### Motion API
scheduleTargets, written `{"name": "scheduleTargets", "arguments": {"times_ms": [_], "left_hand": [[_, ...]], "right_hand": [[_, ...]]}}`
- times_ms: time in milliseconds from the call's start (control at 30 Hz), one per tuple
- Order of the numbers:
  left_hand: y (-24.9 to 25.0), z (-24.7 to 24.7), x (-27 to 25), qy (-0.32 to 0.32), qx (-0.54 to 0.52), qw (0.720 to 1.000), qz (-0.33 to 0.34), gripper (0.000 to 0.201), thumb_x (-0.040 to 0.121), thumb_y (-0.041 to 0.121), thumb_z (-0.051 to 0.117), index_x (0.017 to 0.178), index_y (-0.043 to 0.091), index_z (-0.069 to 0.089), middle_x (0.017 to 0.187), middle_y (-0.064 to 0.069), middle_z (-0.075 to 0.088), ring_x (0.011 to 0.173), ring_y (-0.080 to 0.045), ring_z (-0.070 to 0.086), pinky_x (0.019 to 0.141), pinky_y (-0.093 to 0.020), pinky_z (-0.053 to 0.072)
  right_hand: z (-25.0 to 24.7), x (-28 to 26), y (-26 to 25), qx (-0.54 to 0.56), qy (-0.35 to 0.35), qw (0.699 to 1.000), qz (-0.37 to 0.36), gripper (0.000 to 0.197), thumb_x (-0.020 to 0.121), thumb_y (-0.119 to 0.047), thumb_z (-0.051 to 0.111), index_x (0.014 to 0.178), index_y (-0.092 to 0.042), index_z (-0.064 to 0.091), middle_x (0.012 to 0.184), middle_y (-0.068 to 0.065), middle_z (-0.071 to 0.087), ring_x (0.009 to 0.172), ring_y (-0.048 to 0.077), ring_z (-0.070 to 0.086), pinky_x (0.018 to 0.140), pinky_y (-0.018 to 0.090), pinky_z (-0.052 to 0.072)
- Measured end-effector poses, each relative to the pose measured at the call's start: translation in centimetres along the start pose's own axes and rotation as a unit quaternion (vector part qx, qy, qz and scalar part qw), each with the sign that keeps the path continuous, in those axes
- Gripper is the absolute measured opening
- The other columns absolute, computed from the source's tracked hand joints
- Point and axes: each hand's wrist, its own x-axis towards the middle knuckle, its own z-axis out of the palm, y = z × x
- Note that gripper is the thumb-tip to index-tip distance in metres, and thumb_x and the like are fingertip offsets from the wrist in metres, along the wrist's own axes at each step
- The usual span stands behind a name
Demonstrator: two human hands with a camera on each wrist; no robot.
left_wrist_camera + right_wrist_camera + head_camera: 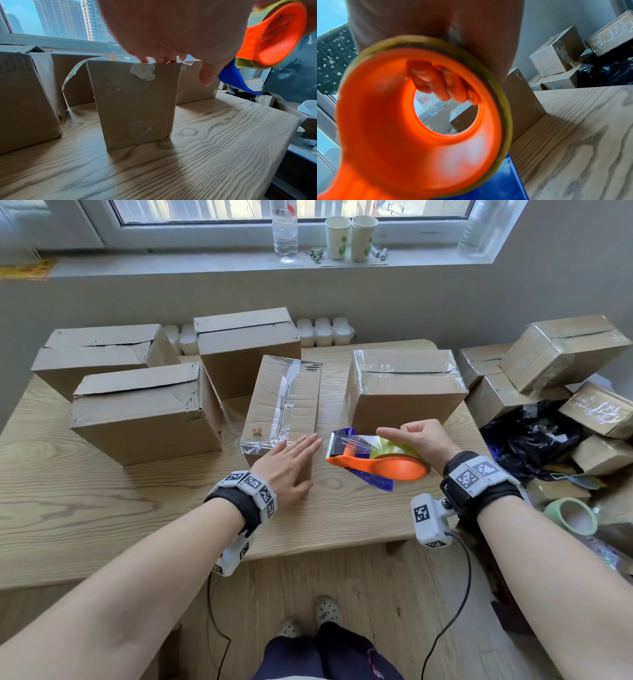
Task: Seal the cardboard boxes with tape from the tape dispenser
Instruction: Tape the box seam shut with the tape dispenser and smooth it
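Now the middle box (282,409), taped along its top, is pressed flat by the left hand (286,465); the tape dispenser (376,458) is gripped in the right hand (423,440) just beside it. Three boxes (144,409) at the desk's (102,508) left look unsealed.

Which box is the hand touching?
The narrow middle box, with a tape strip down its top. The left hand lies flat on its near end; no other box is touched.
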Motion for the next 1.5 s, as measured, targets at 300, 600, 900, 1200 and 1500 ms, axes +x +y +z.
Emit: {"name": "scheduleTargets", "arguments": {"times_ms": [300,600,900,1200,1500], "left_hand": [[-0.1,-0.1,0.4,-0.022,-0.001,1.000,-0.001,0.076,0.094,0.035,0.044,0.149,0.022,-0.006,0.158,0.006,-0.005,0.145,-0.010,-0.003,0.117,-0.033,-0.002],[0.4,0.1,0.3,-0.007,0.004,1.000,-0.009,0.071,0.095,0.031,0.041,0.150,0.022,-0.004,0.158,0.007,-0.005,0.145,-0.009,-0.004,0.116,-0.029,-0.005],[0.4,-0.1,0.2,-0.014,0.014,1.000,-0.011,0.073,0.094,0.032,0.040,0.150,0.021,-0.006,0.158,0.006,-0.007,0.145,-0.010,-0.004,0.115,-0.029,-0.005],[0.6,0.0,0.3,-0.015,0.034,0.999,-0.020,0.071,0.094,0.030,0.039,0.150,0.018,-0.003,0.158,0.004,-0.007,0.145,-0.011,-0.004,0.116,-0.030,-0.004],[1.1,0.4,0.3,0.002,0.037,0.999,-0.021,0.074,0.092,0.032,0.043,0.150,0.021,-0.001,0.158,0.004,-0.004,0.145,-0.012,-0.001,0.117,-0.032,-0.002]], "right_hand": [[1.3,0.2,-0.1,0.028,0.007,0.999,-0.036,0.053,0.074,-0.023,0.080,0.043,-0.016,0.037,0.037,-0.012,0.033,0.037,0.005,0.030,0.040,0.016,0.027],[1.4,1.0,-0.3,0.024,0.022,0.999,-0.039,0.058,0.074,-0.023,0.080,0.034,-0.020,0.038,0.037,-0.012,0.032,0.039,0.006,0.029,0.041,0.017,0.026],[1.6,1.1,-0.2,0.020,0.014,0.998,-0.052,0.054,0.074,-0.023,0.079,0.040,-0.017,0.038,0.038,-0.009,0.032,0.043,0.010,0.030,0.044,0.020,0.026],[1.9,0.8,0.0,-0.009,0.049,0.997,-0.054,0.055,0.075,-0.022,0.078,0.042,-0.014,0.035,0.034,-0.014,0.026,0.036,0.003,0.024,0.039,0.015,0.022],[0.8,0.2,0.9,0.001,0.028,0.999,-0.043,0.055,0.073,-0.025,0.080,0.041,-0.016,0.035,0.039,-0.010,0.028,0.041,0.008,0.026,0.043,0.021,0.023]]}}
